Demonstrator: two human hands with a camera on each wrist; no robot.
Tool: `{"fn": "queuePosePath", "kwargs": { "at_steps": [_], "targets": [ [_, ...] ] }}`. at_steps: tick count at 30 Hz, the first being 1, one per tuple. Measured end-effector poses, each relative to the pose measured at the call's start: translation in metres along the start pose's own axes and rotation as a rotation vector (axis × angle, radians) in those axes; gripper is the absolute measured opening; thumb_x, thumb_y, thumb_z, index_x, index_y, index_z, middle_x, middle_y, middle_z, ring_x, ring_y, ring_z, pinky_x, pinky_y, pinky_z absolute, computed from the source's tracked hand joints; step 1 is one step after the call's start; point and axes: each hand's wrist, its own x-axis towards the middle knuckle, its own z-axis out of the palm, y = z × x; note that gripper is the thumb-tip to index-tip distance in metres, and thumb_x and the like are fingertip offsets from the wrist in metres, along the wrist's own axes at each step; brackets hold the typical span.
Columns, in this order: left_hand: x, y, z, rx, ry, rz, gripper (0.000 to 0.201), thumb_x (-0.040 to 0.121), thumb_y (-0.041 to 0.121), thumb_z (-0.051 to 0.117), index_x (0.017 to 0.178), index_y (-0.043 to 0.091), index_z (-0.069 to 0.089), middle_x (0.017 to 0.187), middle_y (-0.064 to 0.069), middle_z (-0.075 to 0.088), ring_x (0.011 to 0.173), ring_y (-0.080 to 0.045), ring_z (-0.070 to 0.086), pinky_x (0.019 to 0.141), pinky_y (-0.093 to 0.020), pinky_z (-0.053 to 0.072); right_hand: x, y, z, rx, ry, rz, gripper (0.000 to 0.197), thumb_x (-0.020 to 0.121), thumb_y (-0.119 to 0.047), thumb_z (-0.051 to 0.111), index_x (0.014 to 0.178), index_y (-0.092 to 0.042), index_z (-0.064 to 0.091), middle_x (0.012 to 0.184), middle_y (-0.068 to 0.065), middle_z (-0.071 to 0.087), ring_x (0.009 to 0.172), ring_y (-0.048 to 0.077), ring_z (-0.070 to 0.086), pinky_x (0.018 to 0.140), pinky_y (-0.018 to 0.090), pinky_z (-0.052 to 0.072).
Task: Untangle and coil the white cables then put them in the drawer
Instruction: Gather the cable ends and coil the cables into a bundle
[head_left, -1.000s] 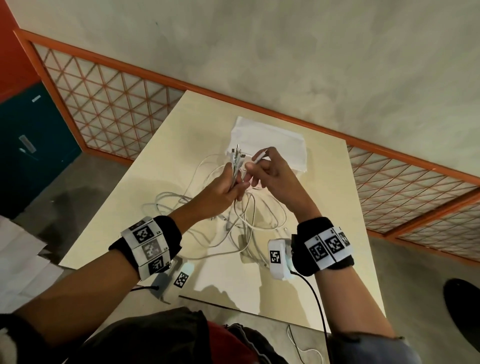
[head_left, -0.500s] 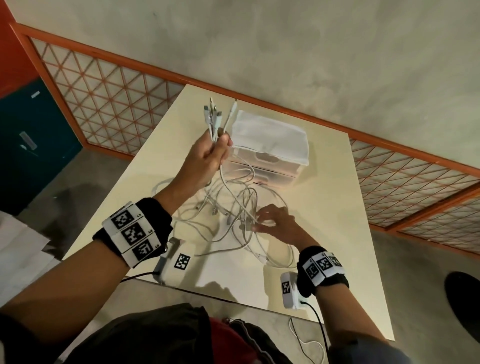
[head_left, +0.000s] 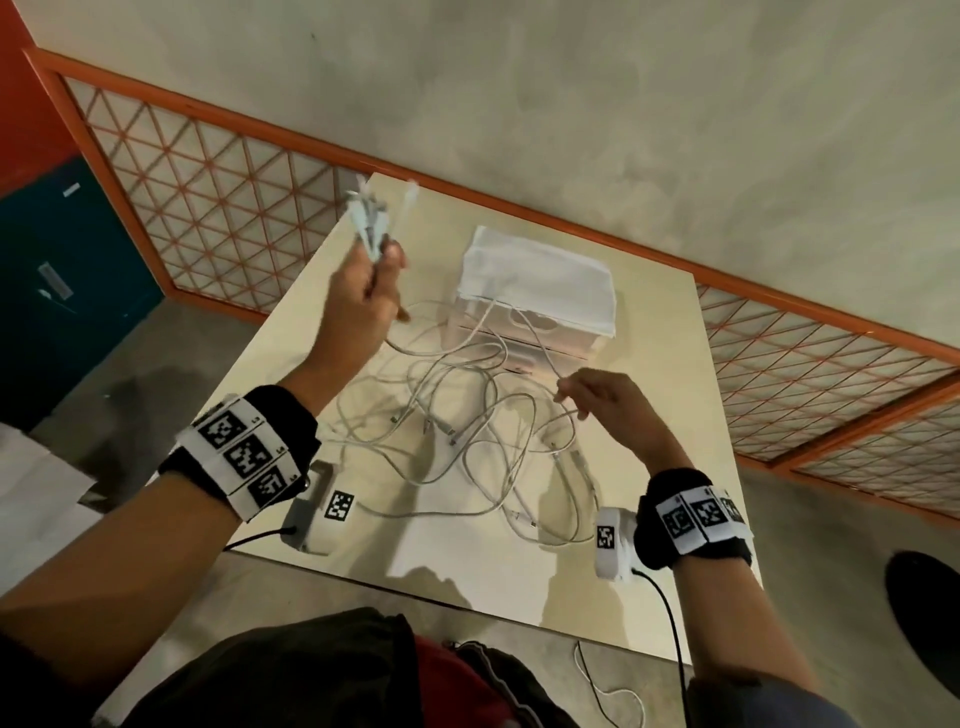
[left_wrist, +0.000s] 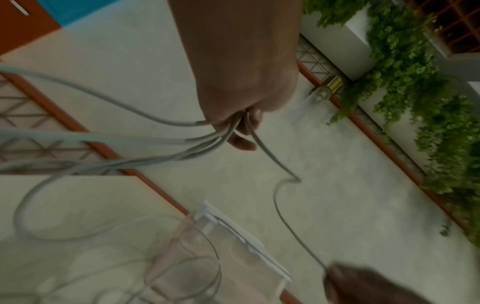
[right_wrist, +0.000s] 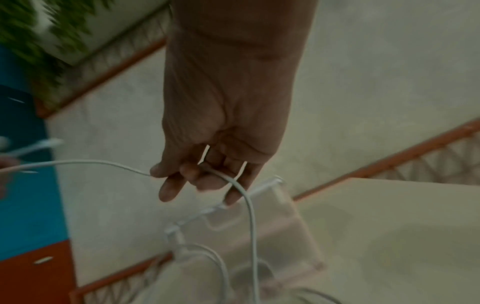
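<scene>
A tangle of white cables (head_left: 467, 436) lies on the cream table (head_left: 649, 519). My left hand (head_left: 363, 296) is raised at the table's far left and grips a bunch of cable ends (head_left: 371, 223) whose plugs stick up; from below, the strands (left_wrist: 182, 142) fan out of the fist (left_wrist: 241, 115). My right hand (head_left: 597, 395) hovers just in front of the clear drawer box (head_left: 535, 306) and pinches one cable (right_wrist: 233, 183) between its fingers. That strand (left_wrist: 280, 195) runs between both hands.
The drawer box has a white cloth top (head_left: 540, 275) and stands at the far middle of the table. An orange lattice railing (head_left: 218, 171) runs behind. A teal cabinet (head_left: 57, 270) stands at the left. Another white cable (head_left: 608, 691) lies on the floor near me.
My left hand has lifted the bunch of ends up and to the left. My right hand let go of the ends, dropped to the tangle, then rose to the right pinching one strand.
</scene>
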Motion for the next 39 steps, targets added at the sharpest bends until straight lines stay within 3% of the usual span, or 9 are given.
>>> {"fn": "queuePosePath", "kwargs": {
  "at_steps": [3,5,7,11,17,25,29,34,39],
  "targets": [
    [-0.016,0.001,0.02,0.073,-0.331,-0.051,0.018,0.099,0.027,0.045,0.09,0.018,0.058,0.044,0.014,0.04,0.039,-0.001,0.031,0.04,-0.017,0.029,0.007,-0.055,0.003,-0.051,-0.075,-0.112,0.023,0.086,-0.036,0.064,0.077,-0.017,0.075,0.074,0.006,0.07,0.068,0.013,0.052,0.07,0.028,0.04],
    [-0.026,0.004,0.033,0.073,-0.366,-0.036,0.022,0.094,0.026,0.055,0.104,0.007,0.06,0.06,0.017,0.053,0.052,0.001,0.05,0.054,-0.012,0.038,0.007,-0.086,0.003,-0.087,-0.137,-0.176,0.023,0.086,-0.035,0.065,0.08,-0.016,0.076,0.075,0.014,0.07,0.067,0.017,0.055,0.068,0.026,0.04],
    [-0.03,0.008,0.04,-0.012,-0.286,-0.083,0.029,0.092,0.024,0.059,0.113,0.004,0.058,0.067,0.019,0.06,0.062,0.002,0.059,0.061,-0.007,0.041,0.007,-0.104,0.003,-0.08,-0.182,-0.213,0.025,0.086,-0.035,0.065,0.081,-0.014,0.077,0.071,0.009,0.069,0.063,0.013,0.059,0.067,0.024,0.043],
    [-0.025,0.013,0.038,-0.169,-0.202,-0.183,0.028,0.091,0.025,0.059,0.09,-0.002,0.067,0.038,0.011,0.032,0.034,-0.003,0.026,0.038,-0.014,0.025,0.012,-0.099,0.008,-0.079,-0.27,-0.246,0.034,0.081,-0.054,0.061,0.084,-0.024,0.075,0.087,0.035,0.063,0.075,0.043,0.059,0.071,0.038,0.044],
    [-0.006,0.008,0.015,-0.133,0.081,-0.068,0.025,0.097,0.026,0.05,0.075,0.025,0.062,0.045,0.006,0.031,0.035,-0.003,0.023,0.036,-0.019,0.02,0.006,-0.045,0.009,-0.034,-0.213,-0.081,0.024,0.092,-0.034,0.057,0.081,-0.015,0.066,0.069,0.004,0.062,0.065,0.007,0.049,0.067,0.028,0.04],
    [0.018,-0.01,-0.013,-0.109,0.579,-0.072,0.022,0.097,0.022,0.049,0.079,0.012,0.058,0.069,0.008,0.052,0.055,0.009,0.051,0.063,-0.008,0.04,-0.014,0.051,-0.002,-0.366,-0.246,0.275,0.023,0.099,-0.021,0.043,0.084,-0.016,0.06,0.095,0.002,0.057,0.09,0.017,0.052,0.077,0.021,0.034],
    [0.009,-0.013,-0.005,0.096,0.374,-0.072,0.028,0.093,0.027,0.056,0.086,0.002,0.066,0.063,0.005,0.052,0.053,0.002,0.05,0.058,-0.022,0.041,-0.01,0.035,-0.005,-0.184,-0.097,0.216,0.027,0.099,-0.018,0.04,0.074,-0.017,0.05,0.075,-0.001,0.064,0.068,0.018,0.063,0.058,0.023,0.044],
    [-0.012,-0.014,0.016,0.487,0.009,-0.132,0.041,0.09,0.032,0.06,0.083,-0.008,0.061,0.08,-0.029,0.063,0.077,-0.039,0.061,0.063,-0.036,0.04,0.002,-0.012,-0.015,-0.137,0.037,0.044,0.024,0.098,-0.023,0.045,0.077,-0.016,0.057,0.065,-0.001,0.059,0.055,0.011,0.057,0.055,0.018,0.045],
    [-0.019,-0.014,0.023,0.518,-0.091,-0.176,0.039,0.093,0.034,0.055,0.084,-0.001,0.069,0.083,-0.025,0.069,0.086,-0.041,0.063,0.071,-0.038,0.047,0.007,-0.044,-0.022,-0.172,0.124,-0.131,0.022,0.097,-0.028,0.05,0.084,-0.016,0.063,0.068,-0.006,0.057,0.056,0.0,0.052,0.058,0.007,0.04]
  ]
}}
